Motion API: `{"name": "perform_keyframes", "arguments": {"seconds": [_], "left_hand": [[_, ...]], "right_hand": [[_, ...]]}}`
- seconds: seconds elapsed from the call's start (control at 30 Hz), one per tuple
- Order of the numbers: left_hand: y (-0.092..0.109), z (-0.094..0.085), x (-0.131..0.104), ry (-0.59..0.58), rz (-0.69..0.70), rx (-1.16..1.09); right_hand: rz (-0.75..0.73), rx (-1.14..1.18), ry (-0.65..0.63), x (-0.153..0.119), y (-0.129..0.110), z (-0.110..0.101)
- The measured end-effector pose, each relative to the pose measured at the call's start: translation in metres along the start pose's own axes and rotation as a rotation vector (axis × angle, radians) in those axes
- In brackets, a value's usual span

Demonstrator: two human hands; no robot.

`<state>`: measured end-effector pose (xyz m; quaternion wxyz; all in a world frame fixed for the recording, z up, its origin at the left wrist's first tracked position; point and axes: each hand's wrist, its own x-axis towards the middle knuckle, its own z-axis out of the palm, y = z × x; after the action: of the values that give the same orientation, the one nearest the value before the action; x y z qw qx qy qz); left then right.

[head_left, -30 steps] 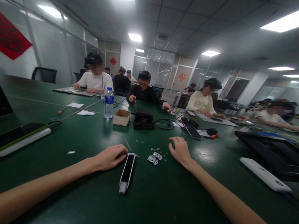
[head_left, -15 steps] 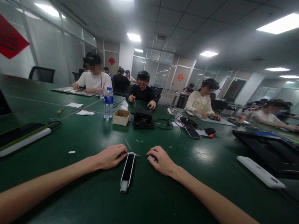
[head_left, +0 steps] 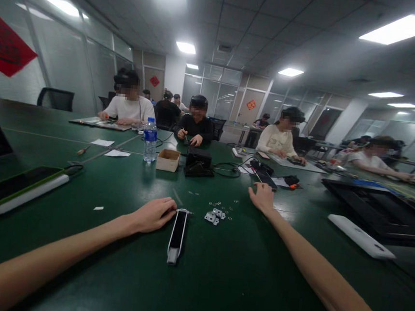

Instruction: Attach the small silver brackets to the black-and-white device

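The left hand (head_left: 156, 215) rests palm down on the green table (head_left: 196, 285) left of the frame's centre, its fingers loosely curled; the fingertips lie at the upper end of a slim white-framed device with a dark middle (head_left: 177, 235), and whether they pinch anything I cannot tell. That device lies just below the centre of the frame, its narrow grey end pointing toward the bottom edge. Right of centre, the right hand (head_left: 263, 197) is palm down with its fingers slightly spread and the thumb apart, near the lower end of a dark smartphone (head_left: 266, 179); contact between them is unclear. Between the hands, nearer the device, sits a small cluster of silver metal brackets (head_left: 215, 216), with small rings (head_left: 230, 218) scattered above and to the right of it. Higher up stand a blue-labelled water bottle (head_left: 150, 141), an open cardboard box (head_left: 168, 160) and a black stand-like object (head_left: 198, 162), side by side. A small white scrap (head_left: 98, 208) lies left of the left hand, and a long white bar-shaped device (head_left: 361, 236) lies at the right. Across the table, at upper centre, a person in a black top (head_left: 195, 128) works with both hands.
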<state>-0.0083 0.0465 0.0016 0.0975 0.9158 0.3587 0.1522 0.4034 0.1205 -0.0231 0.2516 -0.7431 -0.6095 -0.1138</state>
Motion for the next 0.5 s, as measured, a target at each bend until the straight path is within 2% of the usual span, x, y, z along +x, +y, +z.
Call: {"name": "perform_keyframes", "arguments": {"seconds": [0.1, 0.17, 0.33, 0.5], "left_hand": [[0.001, -0.001, 0.0, -0.004, -0.011, 0.002], [0.003, -0.002, 0.0, -0.01, -0.022, -0.005], [0.002, -0.001, 0.0, -0.012, -0.034, -0.015], [-0.001, 0.001, 0.0, -0.006, -0.03, -0.021]], "right_hand": [[0.303, -0.109, -0.006, 0.029, 0.049, 0.014], [0.426, -0.116, -0.041, 0.039, 0.066, 0.021], [0.476, -0.14, -0.106, 0.052, 0.075, 0.033], [0.497, -0.141, -0.093, 0.059, 0.079, 0.036]]}}
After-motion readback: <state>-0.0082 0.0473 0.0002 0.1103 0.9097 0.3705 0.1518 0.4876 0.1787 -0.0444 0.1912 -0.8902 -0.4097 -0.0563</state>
